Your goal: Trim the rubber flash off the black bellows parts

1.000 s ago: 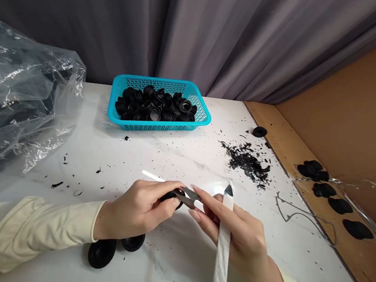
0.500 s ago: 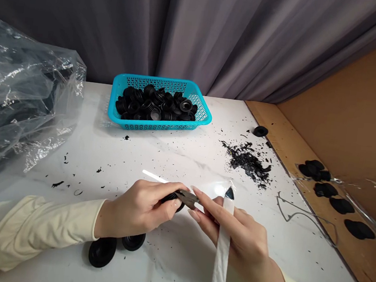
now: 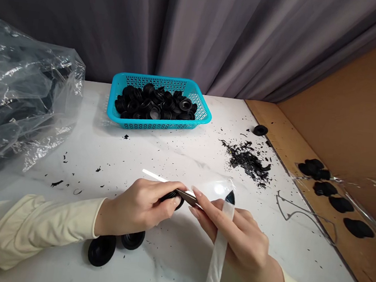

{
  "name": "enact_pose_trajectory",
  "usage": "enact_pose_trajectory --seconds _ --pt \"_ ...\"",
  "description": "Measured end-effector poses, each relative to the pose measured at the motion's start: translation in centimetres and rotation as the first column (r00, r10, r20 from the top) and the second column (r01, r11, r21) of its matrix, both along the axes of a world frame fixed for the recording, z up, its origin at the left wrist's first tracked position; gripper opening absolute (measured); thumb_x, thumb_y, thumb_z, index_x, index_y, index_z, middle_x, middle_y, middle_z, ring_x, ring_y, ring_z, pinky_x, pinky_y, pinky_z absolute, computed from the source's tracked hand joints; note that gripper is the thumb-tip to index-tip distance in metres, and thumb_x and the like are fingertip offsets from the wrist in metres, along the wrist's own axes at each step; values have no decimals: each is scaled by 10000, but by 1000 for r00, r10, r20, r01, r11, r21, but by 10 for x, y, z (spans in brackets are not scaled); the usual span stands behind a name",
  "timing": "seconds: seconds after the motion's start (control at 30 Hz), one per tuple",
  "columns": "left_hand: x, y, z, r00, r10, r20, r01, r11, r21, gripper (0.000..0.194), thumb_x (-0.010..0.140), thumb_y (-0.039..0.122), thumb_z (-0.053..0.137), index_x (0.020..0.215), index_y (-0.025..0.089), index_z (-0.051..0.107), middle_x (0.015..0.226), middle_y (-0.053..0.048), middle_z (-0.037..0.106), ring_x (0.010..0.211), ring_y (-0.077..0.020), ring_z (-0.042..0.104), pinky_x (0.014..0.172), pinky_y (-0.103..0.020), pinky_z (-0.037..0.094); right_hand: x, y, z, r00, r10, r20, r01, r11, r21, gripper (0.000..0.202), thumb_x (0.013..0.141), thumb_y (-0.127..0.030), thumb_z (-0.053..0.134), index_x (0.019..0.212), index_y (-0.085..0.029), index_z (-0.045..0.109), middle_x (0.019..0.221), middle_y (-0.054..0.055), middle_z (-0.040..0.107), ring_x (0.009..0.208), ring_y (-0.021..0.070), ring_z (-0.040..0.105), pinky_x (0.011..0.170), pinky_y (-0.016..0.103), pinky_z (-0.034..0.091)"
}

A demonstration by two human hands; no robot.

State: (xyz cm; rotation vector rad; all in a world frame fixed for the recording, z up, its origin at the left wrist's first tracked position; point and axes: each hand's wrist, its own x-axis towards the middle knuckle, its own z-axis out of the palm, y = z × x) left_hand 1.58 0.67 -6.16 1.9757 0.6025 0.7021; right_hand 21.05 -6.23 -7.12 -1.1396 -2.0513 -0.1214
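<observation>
My left hand is closed around a ribbed black rubber bellows, pinching it between thumb and fingers. My right hand grips metal nippers, and their pointed tips touch the bellows beside my left fingertips. A long white-wrapped strip with a dark end crosses in front of my right hand; whether it is part of the nippers I cannot tell. Two more black bellows, one large and one partly hidden by my left wrist, lie on the table below my left forearm.
A blue basket of black bellows stands at the back. Black scraps are heaped to the right, near a single bellows. Clear plastic sheeting lies at left. Flat black pieces and thin wire lie at right.
The nippers have turned in my right hand, so their tips look narrower. The white strip's lower end has swung left. My left hand keeps its hold on the bellows.
</observation>
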Motion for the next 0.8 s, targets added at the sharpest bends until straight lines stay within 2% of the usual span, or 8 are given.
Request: enact_pose_trajectory --seconds 0.23,0.43,0.5,0.57,0.67,0.73,0.8 --pt "0 3 11 998 9 -60 -17 991 -130 257 885 158 366 907 163 622 523 63 412 455 -76 435 466 -188 394 3 0 7 995 -94 -23 93 994 -66 476 960 -156 529 1389 -340 437 590 -31 422 480 128 509 452 274 349" --pt "-2 1 8 999 21 -49 -27 991 -134 247 882 170 402 990 172 623 511 65 433 466 -80 445 467 -192 387 2 -1 8 999 -41 -8 40 997 -60 510 976 -177 494 1436 -343 349 614 -27 464 477 126 513 434 270 349" --pt "-2 2 9 999 23 -45 -32 978 -207 231 870 175 415 964 161 626 522 60 440 462 -76 445 464 -191 392 3 0 8 999 -41 -2 40 997 -67 504 973 -173 499 1430 -337 365 611 -30 461 473 123 508 436 266 353" --pt "-1 4 10 998 46 -47 -60 924 -377 207 864 218 436 928 145 620 535 50 470 432 -72 442 426 -188 391 4 2 6 998 -56 -10 55 996 -65 480 966 -167 511 1409 -320 408 593 -35 451 466 122 502 440 262 362" --pt "0 14 12 994 97 -42 -100 742 -663 234 852 300 455 856 118 602 563 6 559 392 -79 459 354 -186 373 8 7 -3 994 -101 -38 100 994 -34 360 966 -198 516 1323 -247 508 559 -41 441 439 121 476 424 254 364" --pt "0 22 13 993 121 -4 -81 639 -765 300 860 337 420 793 105 598 574 -26 595 389 -84 468 343 -186 366 10 13 -13 991 -127 -30 126 991 -37 261 978 -238 492 1219 -178 572 543 -38 458 405 114 449 400 248 359" --pt "0 29 16 990 135 36 -51 592 -804 364 876 347 368 727 100 590 568 -39 601 382 -80 462 352 -185 365 11 18 -23 994 -110 9 111 992 -64 251 991 -265 461 1124 -112 608 537 -25 499 385 105 457 387 237 369"
